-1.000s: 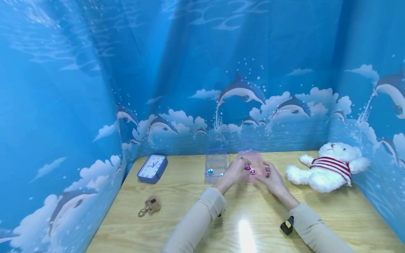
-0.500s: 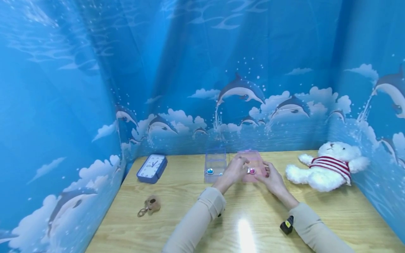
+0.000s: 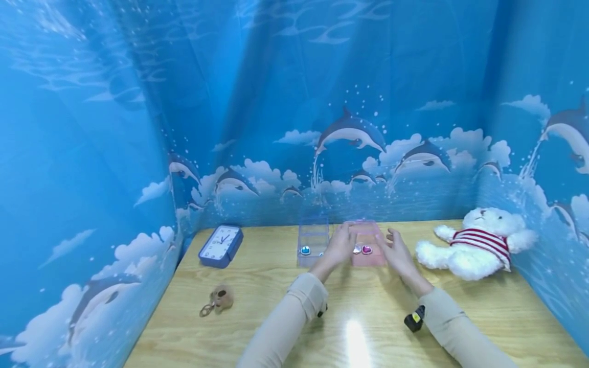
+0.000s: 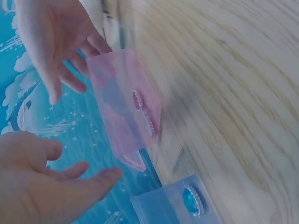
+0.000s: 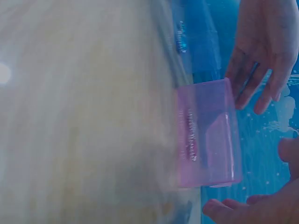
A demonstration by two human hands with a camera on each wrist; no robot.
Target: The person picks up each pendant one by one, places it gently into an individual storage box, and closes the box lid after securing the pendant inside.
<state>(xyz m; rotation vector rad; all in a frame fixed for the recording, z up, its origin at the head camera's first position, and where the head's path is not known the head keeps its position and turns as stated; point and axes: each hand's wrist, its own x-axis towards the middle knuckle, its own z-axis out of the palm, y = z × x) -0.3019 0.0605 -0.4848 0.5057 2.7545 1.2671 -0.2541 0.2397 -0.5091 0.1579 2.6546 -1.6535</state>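
Observation:
A clear pink box [image 3: 369,261] stands near the table's back edge, its lid [image 3: 364,225] raised at the rear. Inside lie a magenta gem [image 3: 366,250] with a silvery beaded rim and a second silver-rimmed piece [image 3: 357,249] beside it. My left hand [image 3: 339,248] is at the box's left side, fingers loose and holding nothing. On the right side my right hand [image 3: 399,255] is off the box, fingers spread, as the left wrist view shows. Left of my left hand is a clear blue box [image 3: 314,240] holding a blue gem [image 3: 306,250], partly hidden by that hand.
A blue clock [image 3: 222,245] lies at the back left, with a brown plush keychain [image 3: 222,298] in front of it. A white teddy bear [image 3: 480,243] in a striped shirt lies at the right. A dolphin-print curtain [image 3: 276,153] rises behind the table.
My left hand has let go of a magenta gem, now lying in the pink box. My right hand has come off the box's right side and moved slightly outward.

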